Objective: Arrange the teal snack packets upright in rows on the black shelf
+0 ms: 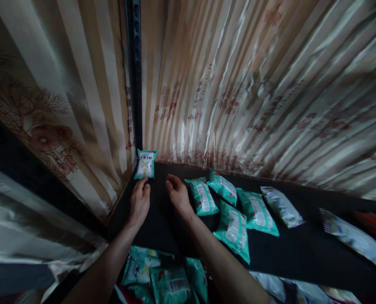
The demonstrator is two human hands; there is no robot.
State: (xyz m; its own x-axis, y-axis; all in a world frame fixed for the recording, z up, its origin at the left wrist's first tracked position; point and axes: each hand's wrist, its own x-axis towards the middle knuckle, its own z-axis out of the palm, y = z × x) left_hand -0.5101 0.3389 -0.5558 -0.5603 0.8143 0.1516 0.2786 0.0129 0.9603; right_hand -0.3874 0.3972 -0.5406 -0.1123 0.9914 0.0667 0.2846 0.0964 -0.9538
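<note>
A small teal snack bag (146, 164) stands upright in the far left corner of the black surface, its printed front towards me. My left hand (140, 200) is just in front of it, fingertips at the bag's lower edge; I cannot tell whether they touch it. The fingers are stretched forward, with no bag in them. My right hand (177, 193) hovers to the right, fingers loosely bent and nothing seen in them. Right beside it lies another teal snack bag (203, 196), back side up. More teal bags lie further right, among them one teal bag (233, 230) nearer me.
Several teal bags are heaped below my forearms, including one bag (171, 283). White bags (282, 205) lie to the right on the black tabletop (289, 257). Patterned curtain-like sheeting (188, 84) walls the back and left, meeting at a dark perforated post (137, 76).
</note>
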